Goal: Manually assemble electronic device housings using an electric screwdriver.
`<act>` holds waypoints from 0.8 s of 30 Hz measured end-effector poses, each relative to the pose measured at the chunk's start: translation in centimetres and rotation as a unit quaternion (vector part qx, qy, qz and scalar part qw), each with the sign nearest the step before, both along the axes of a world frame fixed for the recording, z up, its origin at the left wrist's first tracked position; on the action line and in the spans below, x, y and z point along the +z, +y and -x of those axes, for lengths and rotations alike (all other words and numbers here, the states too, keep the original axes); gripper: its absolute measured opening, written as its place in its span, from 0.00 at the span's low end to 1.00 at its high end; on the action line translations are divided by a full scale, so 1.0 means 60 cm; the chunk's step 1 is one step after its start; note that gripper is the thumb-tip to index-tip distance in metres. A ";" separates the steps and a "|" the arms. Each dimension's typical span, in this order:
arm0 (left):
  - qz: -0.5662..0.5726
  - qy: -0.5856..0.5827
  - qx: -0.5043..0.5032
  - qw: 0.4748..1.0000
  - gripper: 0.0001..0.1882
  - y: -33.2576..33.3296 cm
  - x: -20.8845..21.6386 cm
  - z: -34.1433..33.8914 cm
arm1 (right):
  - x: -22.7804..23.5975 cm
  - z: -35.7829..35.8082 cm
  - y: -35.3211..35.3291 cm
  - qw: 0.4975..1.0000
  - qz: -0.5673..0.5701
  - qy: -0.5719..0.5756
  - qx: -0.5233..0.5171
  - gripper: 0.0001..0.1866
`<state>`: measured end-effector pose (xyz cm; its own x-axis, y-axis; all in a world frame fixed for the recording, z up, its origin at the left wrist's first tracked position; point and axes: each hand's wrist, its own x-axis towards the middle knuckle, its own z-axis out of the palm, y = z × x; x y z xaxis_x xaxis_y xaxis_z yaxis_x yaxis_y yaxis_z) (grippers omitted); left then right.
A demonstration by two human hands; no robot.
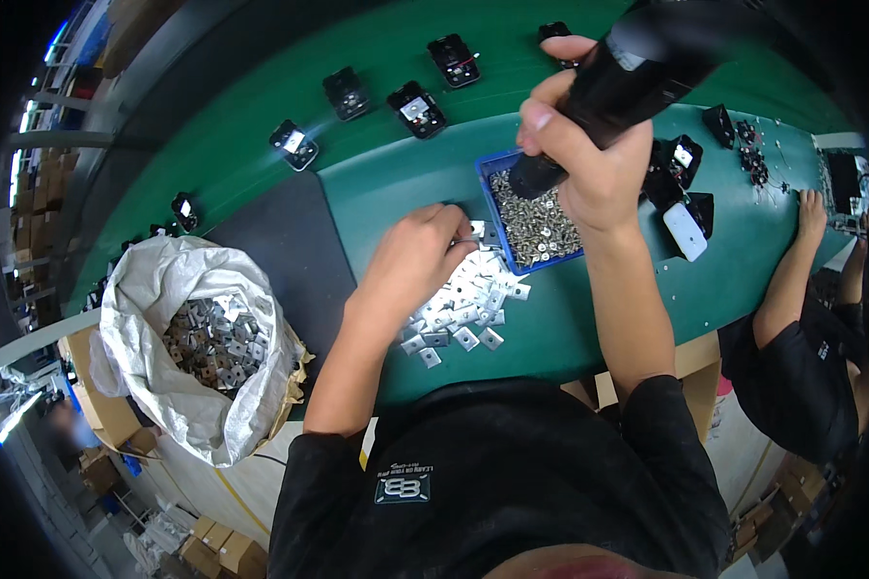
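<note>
My right hand (603, 164) is wrapped round a black power screwdriver (637, 82), which slants down to the left. Its lower end is over a blue tray (483, 174) full of small silver screws (536, 227); whether it touches them I cannot tell. Left of the tray, my left hand (415, 253) is closed at the upper edge of a loose heap of small square metal plates (463, 311), each with a hole. Thumb and forefinger are pinched on one metal plate (477, 229), partly covered by the fingers.
An open white sack (126, 318) of metal pieces stands at the left beside a black mat (290, 232). Several black device housings (416, 109) lie along the far green strip. Right are more black housings (684, 159), a white part (685, 232) and a co-worker's arm (787, 270).
</note>
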<state>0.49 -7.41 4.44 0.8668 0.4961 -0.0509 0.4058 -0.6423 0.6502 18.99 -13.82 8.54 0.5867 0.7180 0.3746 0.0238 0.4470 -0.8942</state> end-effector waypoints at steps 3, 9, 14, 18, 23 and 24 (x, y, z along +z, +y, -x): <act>0.042 -0.006 0.020 0.999 0.07 0.019 -0.013 0.012 | -0.002 -0.003 -0.004 0.997 -0.012 -0.064 -0.035 0.26; -0.157 -0.003 0.297 0.942 0.16 0.185 0.045 0.020 | 0.012 -0.003 -0.007 0.998 -0.035 -0.005 -0.047 0.26; -0.217 -0.045 0.236 0.946 0.14 0.295 0.015 -0.006 | 0.002 -0.005 -0.004 0.996 -0.073 -0.001 -0.042 0.26; -0.281 -0.084 0.108 0.950 0.13 0.321 -0.017 -0.031 | 0.019 -0.021 -0.022 0.992 -0.082 -0.077 -0.060 0.25; -0.175 -0.019 0.144 0.974 0.15 0.318 -0.030 -0.031 | 0.033 -0.010 -0.022 0.994 -0.037 0.101 -0.009 0.29; -0.136 0.015 0.177 0.975 0.14 0.335 -0.029 -0.024 | 0.012 -0.008 -0.011 0.994 -0.049 0.098 -0.012 0.31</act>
<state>1.93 12.67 2.68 0.6385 0.7628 0.1017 0.6495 -0.6051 0.4605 19.46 -14.47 9.23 0.6725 0.6682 0.3183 -0.1352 0.5337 -0.8348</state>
